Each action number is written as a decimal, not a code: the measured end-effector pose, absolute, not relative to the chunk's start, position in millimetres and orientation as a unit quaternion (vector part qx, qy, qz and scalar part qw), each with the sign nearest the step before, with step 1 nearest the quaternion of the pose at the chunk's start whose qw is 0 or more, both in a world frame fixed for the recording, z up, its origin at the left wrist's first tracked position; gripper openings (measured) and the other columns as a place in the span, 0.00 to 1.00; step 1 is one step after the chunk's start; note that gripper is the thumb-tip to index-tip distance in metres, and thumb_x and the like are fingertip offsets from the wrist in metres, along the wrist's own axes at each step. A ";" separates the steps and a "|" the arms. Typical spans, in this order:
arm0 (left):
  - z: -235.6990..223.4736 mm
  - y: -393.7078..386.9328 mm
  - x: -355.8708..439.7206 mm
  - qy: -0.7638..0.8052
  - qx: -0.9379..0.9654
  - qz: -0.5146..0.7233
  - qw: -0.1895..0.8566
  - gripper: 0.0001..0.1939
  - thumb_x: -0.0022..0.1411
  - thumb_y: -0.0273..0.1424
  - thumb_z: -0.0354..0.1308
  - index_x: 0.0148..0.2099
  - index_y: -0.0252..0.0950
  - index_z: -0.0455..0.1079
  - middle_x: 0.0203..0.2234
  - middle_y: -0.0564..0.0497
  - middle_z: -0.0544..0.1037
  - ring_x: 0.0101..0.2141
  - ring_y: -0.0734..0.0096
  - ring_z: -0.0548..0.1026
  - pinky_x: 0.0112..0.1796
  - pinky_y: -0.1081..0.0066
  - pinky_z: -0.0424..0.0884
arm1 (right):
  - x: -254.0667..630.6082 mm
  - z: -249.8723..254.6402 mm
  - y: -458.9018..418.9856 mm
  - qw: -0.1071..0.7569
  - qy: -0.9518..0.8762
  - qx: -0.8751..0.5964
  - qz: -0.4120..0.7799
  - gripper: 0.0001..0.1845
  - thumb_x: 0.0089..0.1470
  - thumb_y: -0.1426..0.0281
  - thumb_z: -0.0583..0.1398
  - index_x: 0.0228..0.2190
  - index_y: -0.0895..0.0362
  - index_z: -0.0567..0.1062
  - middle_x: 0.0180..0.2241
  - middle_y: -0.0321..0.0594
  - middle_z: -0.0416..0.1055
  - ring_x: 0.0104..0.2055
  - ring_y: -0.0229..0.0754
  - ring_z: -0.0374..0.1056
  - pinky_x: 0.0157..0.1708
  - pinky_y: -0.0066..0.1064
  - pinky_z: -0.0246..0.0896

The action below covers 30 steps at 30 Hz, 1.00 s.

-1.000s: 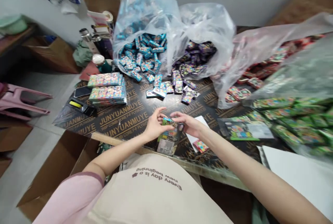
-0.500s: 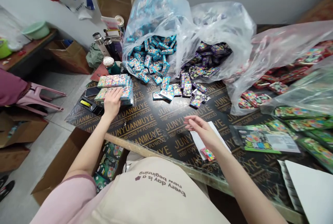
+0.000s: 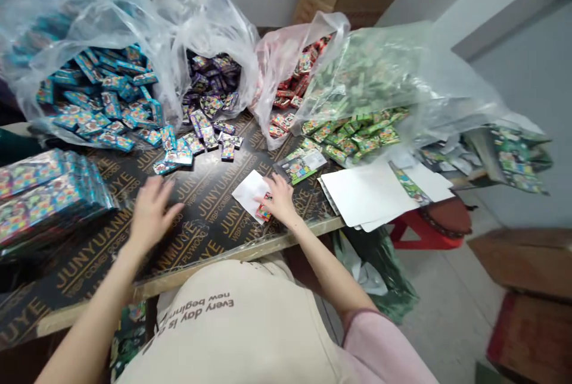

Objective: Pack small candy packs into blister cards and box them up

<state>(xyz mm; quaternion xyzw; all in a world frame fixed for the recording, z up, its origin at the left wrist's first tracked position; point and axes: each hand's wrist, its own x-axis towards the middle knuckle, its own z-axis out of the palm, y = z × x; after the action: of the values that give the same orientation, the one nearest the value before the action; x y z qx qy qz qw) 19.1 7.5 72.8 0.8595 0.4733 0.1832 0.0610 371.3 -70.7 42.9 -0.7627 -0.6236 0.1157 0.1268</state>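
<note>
My left hand [image 3: 152, 214] is over the dark printed tabletop, fingers spread and holding nothing, just below the loose blue packets [image 3: 179, 155]. My right hand [image 3: 280, 198] rests at the right edge of a white sheet [image 3: 245, 189], with thumb and fingers apart. A small red packet [image 3: 263, 210] lies on that sheet, partly covered by the thumb. Several purple packets [image 3: 203, 128] lie loose beyond the sheet. Behind my right hand is a flat green printed package [image 3: 301, 166]. At far left sit stacked wrapped packs [image 3: 49, 193].
Along the back stand clear plastic bags of blue packets [image 3: 107, 83], purple packets [image 3: 214, 77], red packets [image 3: 301, 71] and green packets [image 3: 370, 134]. White cards [image 3: 366, 193] overhang the table's right front edge. A red stool [image 3: 424, 232] and cardboard boxes [image 3: 531, 265] are at right.
The view has swung right. My left hand has left the wrapped packs and moved right across the table. My right hand has lowered onto the white sheet beside the red packet.
</note>
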 end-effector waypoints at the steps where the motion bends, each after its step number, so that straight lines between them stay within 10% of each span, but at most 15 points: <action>1: 61.7 5.1 45.2 0.415 0.894 0.143 0.092 0.32 0.63 0.44 0.51 0.66 0.40 0.52 0.65 0.40 0.52 0.63 0.48 0.52 0.59 0.47 0.53 | 384.1 43.8 -66.7 0.125 -0.598 -0.786 0.095 0.35 0.51 0.53 0.60 0.56 0.56 0.64 0.62 0.58 0.53 0.63 0.61 0.48 0.55 0.53 0.46; 8: 13.0 -17.4 158.3 0.203 0.963 0.022 0.179 0.39 0.60 0.54 0.47 0.66 0.37 0.51 0.64 0.39 0.54 0.65 0.51 0.49 0.61 0.48 0.45 | 461.6 39.1 -60.5 0.019 -0.634 -0.770 0.068 0.39 0.48 0.69 0.61 0.61 0.60 0.56 0.64 0.59 0.49 0.65 0.63 0.44 0.58 0.56 0.43; 14: 8.9 -18.5 202.5 0.178 0.959 0.030 0.219 0.38 0.60 0.53 0.49 0.66 0.38 0.52 0.64 0.38 0.54 0.65 0.50 0.48 0.61 0.44 0.42 | 481.7 40.5 -70.4 0.190 -0.625 -0.756 0.050 0.24 0.62 0.71 0.43 0.54 0.61 0.68 0.55 0.52 0.67 0.59 0.50 0.62 0.58 0.46 0.54; 21: 63.6 -10.7 224.5 0.286 0.867 0.290 0.287 0.64 0.48 0.53 0.62 0.68 0.35 0.21 0.66 0.29 0.39 0.66 0.47 0.40 0.61 0.44 0.38 | 390.7 110.4 -88.2 0.423 -0.526 -0.733 0.084 0.22 0.62 0.61 0.48 0.50 0.56 0.73 0.46 0.50 0.74 0.42 0.51 0.73 0.48 0.42 0.64; 30: 102.9 -18.4 144.1 0.314 0.668 0.343 0.581 0.35 0.57 0.52 0.50 0.59 0.34 0.61 0.50 0.38 0.72 0.50 0.51 0.72 0.49 0.55 0.69 | 286.7 137.4 -58.2 0.555 -0.576 -0.523 0.294 0.22 0.59 0.54 0.52 0.48 0.53 0.70 0.47 0.46 0.70 0.49 0.48 0.66 0.50 0.41 0.62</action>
<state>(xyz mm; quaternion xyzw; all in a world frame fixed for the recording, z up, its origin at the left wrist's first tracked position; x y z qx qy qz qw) 144.1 -18.4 102.9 0.6685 0.3142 0.3426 0.5805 286.7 -58.2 137.4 -0.5226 -0.5760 0.2942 0.5555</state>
